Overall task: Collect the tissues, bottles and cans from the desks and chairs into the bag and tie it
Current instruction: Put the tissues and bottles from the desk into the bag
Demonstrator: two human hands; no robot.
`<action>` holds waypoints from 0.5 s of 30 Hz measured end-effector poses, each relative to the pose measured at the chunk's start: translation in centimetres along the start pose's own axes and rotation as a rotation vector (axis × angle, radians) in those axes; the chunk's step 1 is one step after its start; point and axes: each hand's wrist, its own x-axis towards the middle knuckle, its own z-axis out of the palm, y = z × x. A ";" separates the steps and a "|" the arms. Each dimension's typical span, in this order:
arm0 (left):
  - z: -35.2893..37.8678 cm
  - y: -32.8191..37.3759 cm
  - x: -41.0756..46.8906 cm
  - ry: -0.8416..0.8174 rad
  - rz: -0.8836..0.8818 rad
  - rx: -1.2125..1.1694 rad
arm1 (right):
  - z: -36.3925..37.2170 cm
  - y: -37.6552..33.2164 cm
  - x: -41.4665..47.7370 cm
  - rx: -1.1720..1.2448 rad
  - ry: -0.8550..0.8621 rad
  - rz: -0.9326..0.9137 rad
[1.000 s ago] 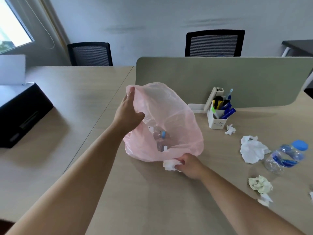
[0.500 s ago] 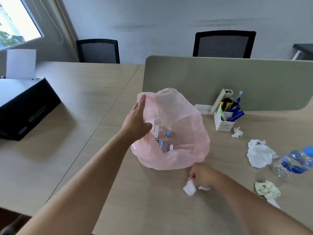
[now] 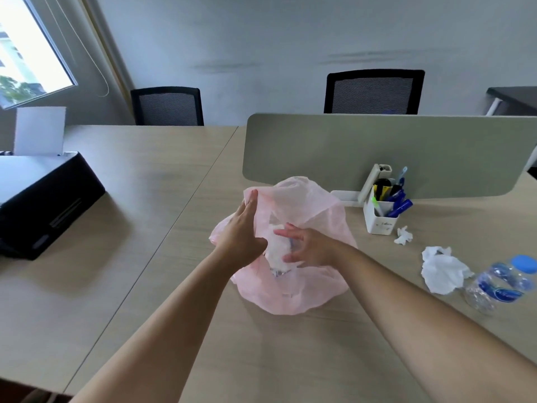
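Observation:
A pink plastic bag (image 3: pixel 305 295) sits on the desk in front of the divider. My left hand (image 3: pixel 242 231) grips its near-left rim and holds the mouth up. Over the mouth is my right hand (image 3: pixel 309 247), fingers spread, with a white tissue (image 3: pixel 277 247) just off its fingertips inside the bag. Bottles show faintly through the plastic below it. To the right on the desk lie a large crumpled tissue (image 3: pixel 441 271), a small tissue scrap (image 3: pixel 404 235) and a crushed clear bottle (image 3: pixel 499 283) with a blue cap.
A white pen holder (image 3: pixel 382 219) stands right of the bag against the grey divider (image 3: pixel 377 146). A black printer (image 3: pixel 40 199) with paper sits on the left desk. Two black chairs (image 3: pixel 168 107) (image 3: pixel 374 91) stand behind the desks.
My right hand picked the tissue up from the desk in front of the bag and lifted it into the bag's mouth, where its fingers spread. The left hand stayed on the rim.

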 end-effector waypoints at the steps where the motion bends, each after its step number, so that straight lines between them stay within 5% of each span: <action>1: 0.0 -0.1 0.1 0.002 0.001 -0.001 | -0.2 0.3 -0.3 -0.029 -0.013 -0.001; 9: -2.4 -1.4 2.9 0.166 -0.109 0.033 | -6.3 5.1 -3.0 0.162 0.741 0.027; 11: -3.7 -2.4 3.9 0.249 -0.176 0.000 | -6.3 8.0 -3.2 0.104 0.754 0.104; 15: -6.0 -4.2 4.8 0.317 -0.243 -0.028 | -3.4 12.4 -2.7 -0.092 0.457 0.280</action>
